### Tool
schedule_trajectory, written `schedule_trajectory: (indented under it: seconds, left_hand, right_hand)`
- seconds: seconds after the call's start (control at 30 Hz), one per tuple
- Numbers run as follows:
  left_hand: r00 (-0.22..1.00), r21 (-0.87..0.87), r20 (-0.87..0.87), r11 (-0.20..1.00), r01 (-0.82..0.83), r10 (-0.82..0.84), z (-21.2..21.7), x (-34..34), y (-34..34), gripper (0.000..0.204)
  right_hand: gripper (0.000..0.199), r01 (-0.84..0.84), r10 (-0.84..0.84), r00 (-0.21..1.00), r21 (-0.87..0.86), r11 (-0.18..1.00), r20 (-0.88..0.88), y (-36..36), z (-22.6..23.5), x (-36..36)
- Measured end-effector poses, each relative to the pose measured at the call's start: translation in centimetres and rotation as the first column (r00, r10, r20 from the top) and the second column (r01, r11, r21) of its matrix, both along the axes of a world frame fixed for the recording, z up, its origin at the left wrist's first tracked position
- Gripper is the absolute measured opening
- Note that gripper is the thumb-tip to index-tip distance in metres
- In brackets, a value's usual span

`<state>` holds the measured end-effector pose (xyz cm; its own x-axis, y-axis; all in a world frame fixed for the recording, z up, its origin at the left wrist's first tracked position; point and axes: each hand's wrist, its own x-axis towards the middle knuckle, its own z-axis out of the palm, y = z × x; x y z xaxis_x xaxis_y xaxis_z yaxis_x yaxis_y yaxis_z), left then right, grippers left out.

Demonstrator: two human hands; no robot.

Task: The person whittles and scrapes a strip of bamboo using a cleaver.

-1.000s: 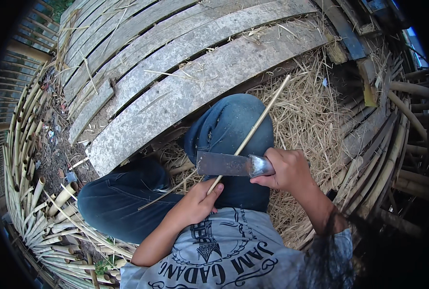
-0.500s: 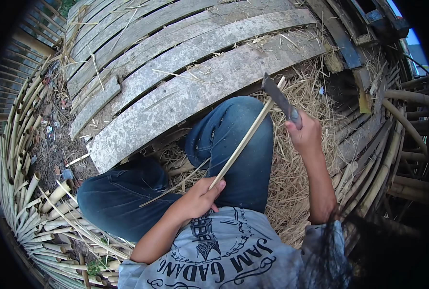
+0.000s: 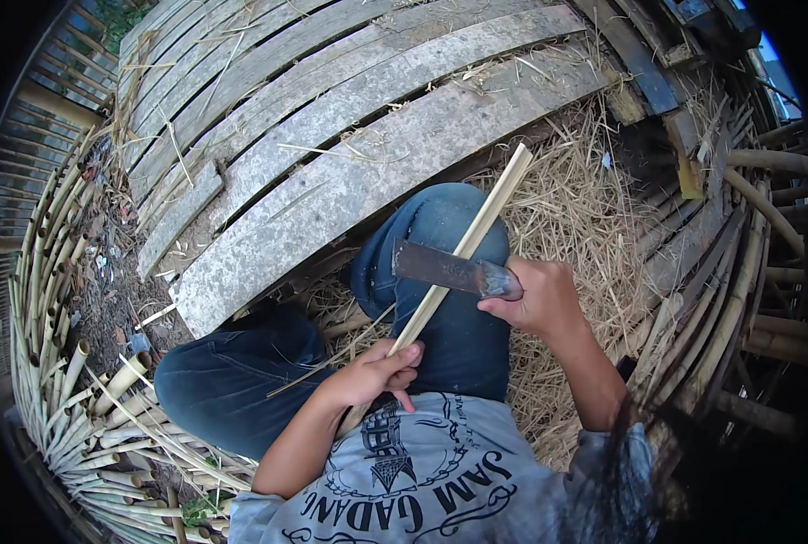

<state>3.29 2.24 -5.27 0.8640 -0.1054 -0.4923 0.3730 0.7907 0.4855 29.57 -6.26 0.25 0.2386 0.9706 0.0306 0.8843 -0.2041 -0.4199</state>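
Note:
My left hand (image 3: pixel 381 376) is closed around the lower part of a pale bamboo strip (image 3: pixel 497 195), which slants up and to the right over my knee. The strip's lower end shows below my hand, near the shirt. In my right hand (image 3: pixel 542 299) is the handle of a broad, dark-bladed knife (image 3: pixel 436 266). Its blade points left and lies across the strip about midway along, over my jeans. Whether the edge is cutting into the strip cannot be made out.
A weathered plank platform (image 3: pixel 268 245) spreads ahead and to the left. Straw-like bamboo shavings (image 3: pixel 576 204) are heaped right of my knee. Cut bamboo poles (image 3: pixel 123 385) lie stacked at the left, with more poles (image 3: pixel 776 326) at the right. A thin strip (image 3: pixel 309 374) rests by my lap.
My right hand has brought the knife down and left, from near the strip's far end to about its middle. The strip now reaches below my left hand toward the shirt.

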Motion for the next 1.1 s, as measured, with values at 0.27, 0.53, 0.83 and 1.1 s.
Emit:
schedule_trajectory:
  seconds: [0.27,0.53,0.83,1.1]
  left_hand:
    - [0.999,0.174,-0.031,0.984,-0.026,0.032,1.0,0.5,-0.4,0.041]
    - [0.999,0.111,-0.003,0.992,-0.051,0.051,0.0,0.2,-0.5,0.041]
    - [0.998,0.013,0.07,1.0,0.004,-0.005,-0.5,-0.9,-0.9,0.037]
    - [0.996,-0.042,0.086,0.999,0.026,-0.022,-0.3,-0.2,-0.4,0.037]
  right_hand:
    - [0.074,-0.234,0.214,0.963,0.109,0.966,0.162,1.7,-1.6,3.7]
    - [0.075,-0.194,0.146,0.952,0.161,0.968,0.27,2.9,-2.1,6.5]
    - [0.064,0.768,-0.769,0.639,0.091,0.634,-0.028,-4.7,0.7,19.8]
    - [0.067,0.229,-0.219,0.97,0.091,0.969,-0.106,-3.4,-0.8,0.1]
